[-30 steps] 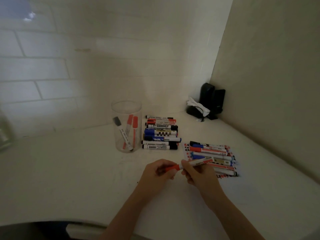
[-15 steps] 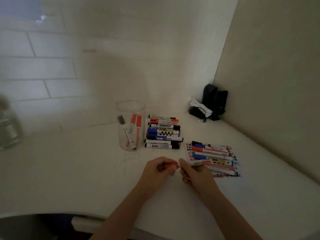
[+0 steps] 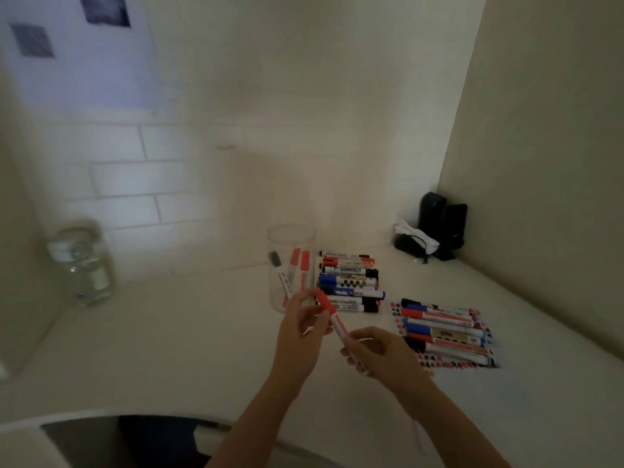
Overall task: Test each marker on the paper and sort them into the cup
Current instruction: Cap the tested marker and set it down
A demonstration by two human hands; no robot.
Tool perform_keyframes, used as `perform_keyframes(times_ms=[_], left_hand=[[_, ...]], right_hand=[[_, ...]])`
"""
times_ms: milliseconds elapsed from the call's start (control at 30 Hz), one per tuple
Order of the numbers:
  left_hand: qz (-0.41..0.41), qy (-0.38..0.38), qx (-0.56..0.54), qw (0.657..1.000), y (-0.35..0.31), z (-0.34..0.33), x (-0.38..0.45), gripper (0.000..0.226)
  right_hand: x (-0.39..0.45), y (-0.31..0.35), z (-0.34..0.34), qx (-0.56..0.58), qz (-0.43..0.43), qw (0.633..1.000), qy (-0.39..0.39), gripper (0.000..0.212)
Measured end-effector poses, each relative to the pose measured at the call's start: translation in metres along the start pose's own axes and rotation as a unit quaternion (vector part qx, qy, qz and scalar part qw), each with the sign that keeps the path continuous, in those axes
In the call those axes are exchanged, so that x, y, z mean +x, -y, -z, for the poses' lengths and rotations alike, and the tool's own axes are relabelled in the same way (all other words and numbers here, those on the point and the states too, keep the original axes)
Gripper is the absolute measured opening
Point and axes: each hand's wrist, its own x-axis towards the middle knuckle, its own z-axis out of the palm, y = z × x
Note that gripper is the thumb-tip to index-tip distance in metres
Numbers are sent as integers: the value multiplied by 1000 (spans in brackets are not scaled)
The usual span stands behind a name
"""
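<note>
Both hands hold one red-capped marker (image 3: pixel 335 319) above the white counter. My left hand (image 3: pixel 300 327) grips its cap end, which tilts up toward the clear cup (image 3: pixel 291 265). My right hand (image 3: pixel 378 354) grips the white barrel lower down. The cup stands just behind my left hand and holds three markers, one black and two red. A stack of markers (image 3: pixel 349 282) lies right of the cup. Several more markers (image 3: pixel 442 329) lie on the scribbled paper (image 3: pixel 396 314) to the right of my right hand.
A glass jar (image 3: pixel 84 265) stands at the far left by the tiled wall. Black objects with a white cloth (image 3: pixel 430 228) sit in the back right corner. The counter's front edge (image 3: pixel 101 417) curves at bottom left over a dark gap.
The marker has swung from lying level between my hands to a tilt with its red cap up toward the cup. Both hands rose slightly. The camera turned and now shows the jar.
</note>
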Motion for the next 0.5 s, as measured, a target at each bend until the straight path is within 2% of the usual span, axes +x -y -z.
perform_keyframes(times_ms=[167, 267, 400, 500], left_hand=[[-71, -42, 76, 994, -23, 26, 21, 31], [-110, -81, 95, 986, -49, 39, 52, 33], [-175, -146, 73, 971, -102, 59, 109, 33], [-223, -172, 130, 951, -125, 67, 141, 33]], right_hand=[[19, 29, -26, -58, 88, 994, 4, 11], [37, 45, -29, -91, 142, 985, -33, 15], [56, 48, -8, -122, 138, 979, -89, 7], [65, 42, 7, -129, 124, 977, -115, 3]])
